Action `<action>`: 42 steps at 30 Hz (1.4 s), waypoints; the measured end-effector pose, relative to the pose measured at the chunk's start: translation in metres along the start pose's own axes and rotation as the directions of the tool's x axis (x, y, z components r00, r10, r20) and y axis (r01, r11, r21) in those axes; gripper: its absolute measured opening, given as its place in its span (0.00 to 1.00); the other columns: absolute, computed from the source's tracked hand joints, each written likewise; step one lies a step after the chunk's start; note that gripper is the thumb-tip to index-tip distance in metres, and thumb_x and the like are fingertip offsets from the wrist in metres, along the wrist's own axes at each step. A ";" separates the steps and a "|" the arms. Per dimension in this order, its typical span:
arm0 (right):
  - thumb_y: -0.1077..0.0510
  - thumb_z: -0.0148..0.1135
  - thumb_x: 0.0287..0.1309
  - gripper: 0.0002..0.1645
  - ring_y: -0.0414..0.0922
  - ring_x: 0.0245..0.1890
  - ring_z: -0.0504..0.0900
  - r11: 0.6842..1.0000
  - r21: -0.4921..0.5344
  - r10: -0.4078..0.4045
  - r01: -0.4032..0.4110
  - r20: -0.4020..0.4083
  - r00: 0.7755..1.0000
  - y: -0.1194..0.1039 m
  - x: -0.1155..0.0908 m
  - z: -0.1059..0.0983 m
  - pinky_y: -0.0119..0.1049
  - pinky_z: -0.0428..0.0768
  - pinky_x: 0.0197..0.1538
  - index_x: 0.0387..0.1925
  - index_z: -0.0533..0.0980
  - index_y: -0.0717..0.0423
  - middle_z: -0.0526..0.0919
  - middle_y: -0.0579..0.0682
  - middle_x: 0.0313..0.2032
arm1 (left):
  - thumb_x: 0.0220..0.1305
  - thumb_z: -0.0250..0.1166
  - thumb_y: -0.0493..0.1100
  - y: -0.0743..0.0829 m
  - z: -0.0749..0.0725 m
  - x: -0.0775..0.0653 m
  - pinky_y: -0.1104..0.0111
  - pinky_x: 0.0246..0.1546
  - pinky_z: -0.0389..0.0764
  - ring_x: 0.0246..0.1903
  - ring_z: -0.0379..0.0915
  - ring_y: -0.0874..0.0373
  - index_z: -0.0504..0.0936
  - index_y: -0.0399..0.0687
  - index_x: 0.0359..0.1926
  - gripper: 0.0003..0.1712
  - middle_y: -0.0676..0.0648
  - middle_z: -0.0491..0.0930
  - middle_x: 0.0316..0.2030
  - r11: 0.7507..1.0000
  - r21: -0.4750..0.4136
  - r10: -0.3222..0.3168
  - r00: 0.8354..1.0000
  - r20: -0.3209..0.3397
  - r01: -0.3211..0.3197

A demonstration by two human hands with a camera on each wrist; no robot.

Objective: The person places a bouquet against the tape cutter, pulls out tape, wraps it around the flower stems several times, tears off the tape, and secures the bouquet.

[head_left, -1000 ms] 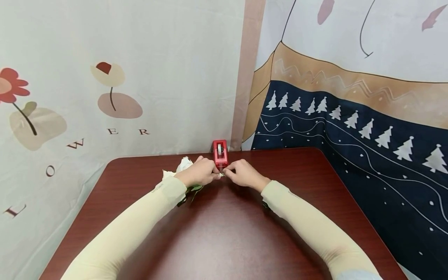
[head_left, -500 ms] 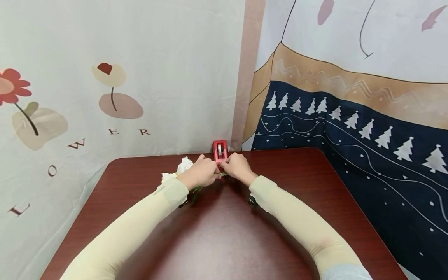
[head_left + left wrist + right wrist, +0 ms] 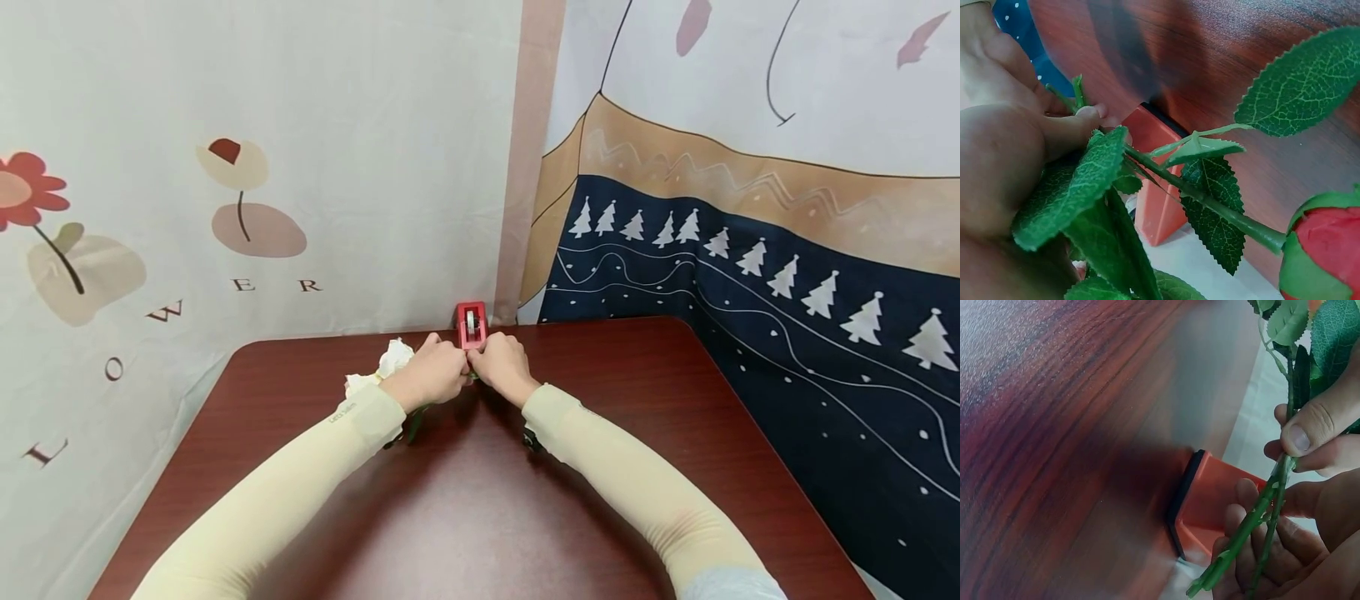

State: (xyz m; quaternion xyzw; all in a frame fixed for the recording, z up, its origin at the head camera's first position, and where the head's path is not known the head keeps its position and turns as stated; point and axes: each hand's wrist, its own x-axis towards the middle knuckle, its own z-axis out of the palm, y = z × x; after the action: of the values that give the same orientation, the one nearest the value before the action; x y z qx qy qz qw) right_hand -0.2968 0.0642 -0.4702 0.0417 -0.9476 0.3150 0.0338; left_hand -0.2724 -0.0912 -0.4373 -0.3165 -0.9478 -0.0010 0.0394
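Note:
My left hand point(image 3: 435, 371) pinches green stems of artificial flowers near the table's far edge. In the left wrist view, a red rose point(image 3: 1322, 250) hangs at the lower right, with serrated leaves point(image 3: 1072, 187) about the hand. A white flower point(image 3: 395, 356) shows left of that hand in the head view. Close beside it, my right hand point(image 3: 501, 364) holds the bare stem ends point(image 3: 1241, 540); its thumb presses them and its fingers lie behind. Directly beyond both hands stands a red tape dispenser point(image 3: 472, 325). Whether tape lies on the stems I cannot tell.
The dark red wooden table point(image 3: 472, 500) has rounded far corners. A pale printed curtain point(image 3: 375, 167) hangs right behind its far edge, and a navy cloth with white trees point(image 3: 750, 333) hangs along the right side.
My right hand has moved left from the front of the tape dispenser and closed in on the left hand and the stems. The left hand has hardly moved.

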 end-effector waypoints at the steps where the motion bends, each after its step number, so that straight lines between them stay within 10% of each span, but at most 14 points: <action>1: 0.49 0.68 0.72 0.26 0.45 0.22 0.78 1.000 -0.001 -0.002 0.002 -0.003 1.000 0.000 0.000 0.000 0.36 0.73 0.26 0.15 0.79 0.47 0.78 0.46 0.17 | 0.69 0.76 0.48 0.000 0.000 0.000 0.51 0.49 0.72 0.36 0.86 0.46 0.80 0.57 0.16 0.23 0.52 0.84 0.19 1.000 0.002 0.001 1.000 -0.002 -0.001; 23: 0.53 0.68 0.74 0.17 0.46 0.26 0.83 0.980 -0.002 -0.197 0.200 -0.172 0.965 0.011 -0.009 0.014 0.42 0.82 0.33 0.27 0.92 0.47 0.88 0.47 0.22 | 0.70 0.75 0.49 -0.003 -0.002 0.000 0.55 0.46 0.68 0.31 0.82 0.50 0.76 0.58 0.14 0.27 0.55 0.77 0.15 1.000 -0.009 -0.010 1.000 0.018 0.011; 42: 0.54 0.70 0.73 0.12 0.45 0.27 0.83 0.971 0.007 -0.234 0.239 -0.166 0.958 0.016 -0.011 0.019 0.38 0.81 0.34 0.34 0.95 0.45 0.89 0.45 0.21 | 0.72 0.75 0.49 0.000 -0.002 -0.003 0.54 0.48 0.69 0.35 0.84 0.47 0.79 0.58 0.15 0.26 0.54 0.80 0.18 0.999 -0.013 -0.031 0.999 0.040 0.032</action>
State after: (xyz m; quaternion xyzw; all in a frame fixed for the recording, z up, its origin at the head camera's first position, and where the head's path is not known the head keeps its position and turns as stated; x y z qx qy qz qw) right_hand -0.2883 0.0664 -0.4959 0.1291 -0.9254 0.3240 0.1484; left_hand -0.2697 -0.0932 -0.4358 -0.3018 -0.9532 -0.0020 0.0183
